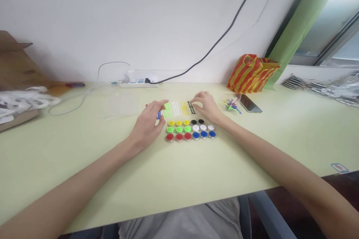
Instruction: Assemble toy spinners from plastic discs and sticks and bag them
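My left hand (pixel 148 122) is at the left end of a row of thin plastic pieces, thumb and forefinger apart. Blue pieces (pixel 158 115) show between these fingers, apparently untouched, and a bit of red peeks out behind the hand. To the right lie light-green pieces (pixel 167 109), white pieces (pixel 175 108) and yellow pieces (pixel 184 108). My right hand (pixel 206 106) has its fingertips closed at the edge of the black pieces (pixel 191 107). In front sit rows of small round pieces with knobbed tops: yellow (pixel 178 123), black (pixel 193 122), green (pixel 179 129), white (pixel 203 128), red (pixel 178 137) and blue (pixel 203 134).
Beyond my right forearm lie a pile of coloured plastic pieces (pixel 232 105), a phone (pixel 251 104) and a striped bag (pixel 252 74). A power strip (pixel 139 84) with a black cable stands by the wall. White strips (pixel 24 99) and a cardboard box (pixel 21 61) are at left.
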`<control>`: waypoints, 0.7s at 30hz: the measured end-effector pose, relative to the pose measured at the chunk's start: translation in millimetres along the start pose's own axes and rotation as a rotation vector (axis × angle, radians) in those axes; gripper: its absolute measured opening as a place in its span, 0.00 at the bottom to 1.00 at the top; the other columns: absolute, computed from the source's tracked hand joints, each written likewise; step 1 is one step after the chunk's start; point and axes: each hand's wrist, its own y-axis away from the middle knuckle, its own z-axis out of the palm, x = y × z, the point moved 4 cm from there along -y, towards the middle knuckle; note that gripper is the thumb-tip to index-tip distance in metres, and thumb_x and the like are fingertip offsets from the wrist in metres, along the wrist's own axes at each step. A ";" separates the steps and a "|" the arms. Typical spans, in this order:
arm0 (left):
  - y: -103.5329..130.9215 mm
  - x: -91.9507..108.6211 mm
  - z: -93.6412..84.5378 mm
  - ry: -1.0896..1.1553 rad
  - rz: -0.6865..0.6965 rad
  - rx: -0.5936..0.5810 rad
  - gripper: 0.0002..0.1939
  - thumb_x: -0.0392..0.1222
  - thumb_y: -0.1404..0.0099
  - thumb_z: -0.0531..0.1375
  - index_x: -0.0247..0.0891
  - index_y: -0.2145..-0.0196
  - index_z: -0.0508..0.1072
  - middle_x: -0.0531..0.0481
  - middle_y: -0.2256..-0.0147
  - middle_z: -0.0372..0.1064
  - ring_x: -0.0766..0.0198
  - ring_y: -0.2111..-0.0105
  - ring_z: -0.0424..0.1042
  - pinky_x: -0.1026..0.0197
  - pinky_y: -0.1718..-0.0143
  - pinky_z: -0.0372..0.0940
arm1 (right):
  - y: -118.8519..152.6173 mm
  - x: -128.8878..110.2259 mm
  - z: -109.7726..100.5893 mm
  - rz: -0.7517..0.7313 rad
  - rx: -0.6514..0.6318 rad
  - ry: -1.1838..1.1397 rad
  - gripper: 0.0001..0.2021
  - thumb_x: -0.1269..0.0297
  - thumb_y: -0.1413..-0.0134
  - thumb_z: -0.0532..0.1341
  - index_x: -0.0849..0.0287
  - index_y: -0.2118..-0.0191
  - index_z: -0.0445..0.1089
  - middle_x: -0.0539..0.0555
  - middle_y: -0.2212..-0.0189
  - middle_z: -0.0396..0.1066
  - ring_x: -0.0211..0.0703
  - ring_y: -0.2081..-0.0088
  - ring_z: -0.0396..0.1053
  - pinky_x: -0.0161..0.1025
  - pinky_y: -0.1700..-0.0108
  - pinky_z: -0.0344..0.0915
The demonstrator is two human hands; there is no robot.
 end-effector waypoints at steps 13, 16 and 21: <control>0.3 3.4 0.8 0.000 0.015 -0.003 0.24 0.32 0.30 0.51 0.41 0.38 0.62 0.46 0.53 0.69 0.57 0.53 0.70 0.53 0.51 0.67 | -32.7 0.8 34.4 0.054 -0.153 -0.010 0.03 0.69 0.43 0.68 0.54 0.67 0.80 0.56 0.55 0.74 0.55 0.49 0.63 0.53 0.46 0.58; 0.4 3.3 1.5 0.001 0.011 -0.007 0.24 0.32 0.30 0.51 0.41 0.38 0.63 0.46 0.53 0.69 0.56 0.53 0.70 0.52 0.51 0.67 | -32.2 -0.1 35.8 0.065 -0.147 -0.005 0.03 0.70 0.43 0.68 0.54 0.66 0.80 0.56 0.54 0.74 0.55 0.49 0.63 0.52 0.45 0.58; 0.7 3.8 1.3 0.000 0.014 -0.003 0.24 0.32 0.30 0.51 0.41 0.38 0.62 0.46 0.53 0.69 0.56 0.53 0.70 0.53 0.51 0.67 | -31.6 1.9 36.1 0.093 -0.138 0.003 0.02 0.68 0.43 0.68 0.55 0.65 0.79 0.57 0.55 0.73 0.56 0.49 0.62 0.52 0.46 0.57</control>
